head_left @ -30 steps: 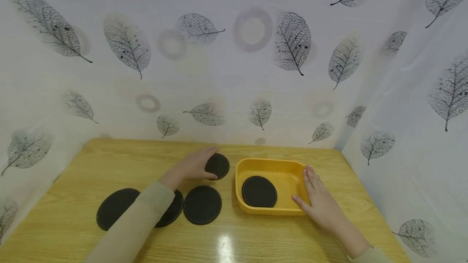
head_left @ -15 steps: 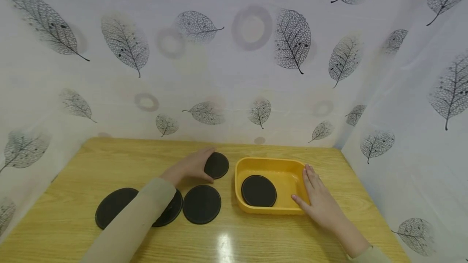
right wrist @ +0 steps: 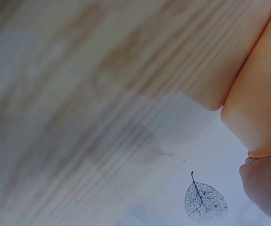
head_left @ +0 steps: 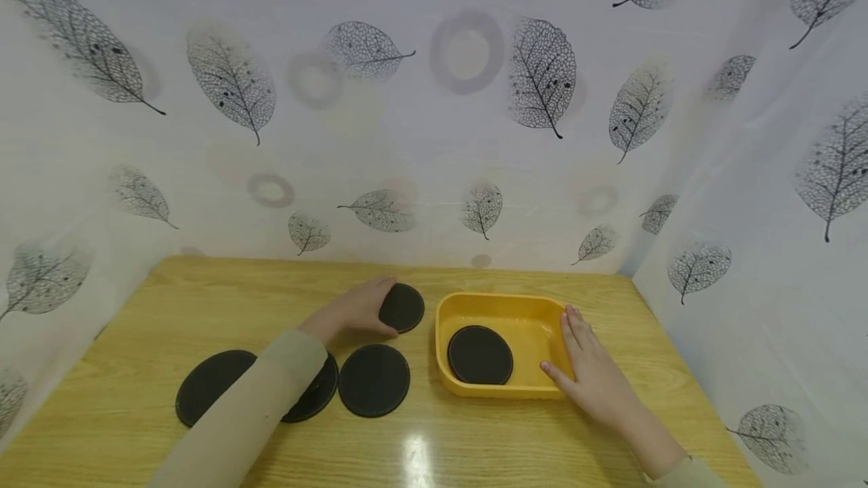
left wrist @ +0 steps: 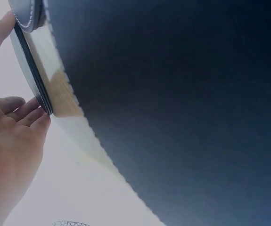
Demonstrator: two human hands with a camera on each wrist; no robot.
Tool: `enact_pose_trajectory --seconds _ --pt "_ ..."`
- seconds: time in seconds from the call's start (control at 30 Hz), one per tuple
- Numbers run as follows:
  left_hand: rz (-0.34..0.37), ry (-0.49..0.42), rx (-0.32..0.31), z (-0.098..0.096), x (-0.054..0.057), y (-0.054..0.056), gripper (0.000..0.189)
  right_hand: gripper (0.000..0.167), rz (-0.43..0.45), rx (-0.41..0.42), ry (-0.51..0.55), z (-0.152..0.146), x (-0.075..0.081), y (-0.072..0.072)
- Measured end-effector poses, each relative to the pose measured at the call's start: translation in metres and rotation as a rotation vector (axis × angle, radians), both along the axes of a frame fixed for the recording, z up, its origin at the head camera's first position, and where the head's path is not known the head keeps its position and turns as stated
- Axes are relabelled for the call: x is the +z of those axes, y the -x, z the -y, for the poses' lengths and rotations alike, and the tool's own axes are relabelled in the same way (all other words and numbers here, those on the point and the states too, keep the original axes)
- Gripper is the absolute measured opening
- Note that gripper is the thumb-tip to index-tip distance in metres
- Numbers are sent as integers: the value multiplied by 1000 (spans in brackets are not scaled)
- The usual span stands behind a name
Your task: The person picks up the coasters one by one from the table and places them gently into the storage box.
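Black disc: outside the yellow tray, toward its 10 o'clock.
Left hand: holds the disc's rim, thumb at 7 o'clock, fingers at 11.
Right hand: fingers straight at the tray's 3 o'clock wall, thumb spread.
Handling: probably light, stiff, robust; smooth face may slip.
Grip point: opposite rim edges.

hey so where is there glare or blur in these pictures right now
Head view: a bright glare streak on the table, nearer the camera than the yellow tray; left wrist view: white background washed out, the near black disc dark; right wrist view: hazy, the table's grain smeared, while the leaf print looks sharper.
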State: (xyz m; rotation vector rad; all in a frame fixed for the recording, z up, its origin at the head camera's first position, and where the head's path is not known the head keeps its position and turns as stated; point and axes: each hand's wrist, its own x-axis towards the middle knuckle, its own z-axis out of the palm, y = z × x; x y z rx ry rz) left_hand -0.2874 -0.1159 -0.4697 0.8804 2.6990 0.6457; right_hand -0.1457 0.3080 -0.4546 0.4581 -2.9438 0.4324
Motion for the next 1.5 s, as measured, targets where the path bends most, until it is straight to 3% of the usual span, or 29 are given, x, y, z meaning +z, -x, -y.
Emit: enact_pose_trajectory --seconds 0.53,0.77,1.07,1.3,1.5 --pt "-14 24 -19 2 3 -1 113 91 1 -1 4 1 1 -1" --pt "-10 -25 3 7 5 0 115 92 3 -4 6 1 2 -1" --pt "-85 -75 35 11 9 -2 113 92 2 1 3 2 2 -1" --pt "-160 -113 24 5 23 -7 116 91 2 1 6 2 3 -2" --pt "-235 -108 -29 -9 44 -14 115 92 3 1 12 3 4 -3"
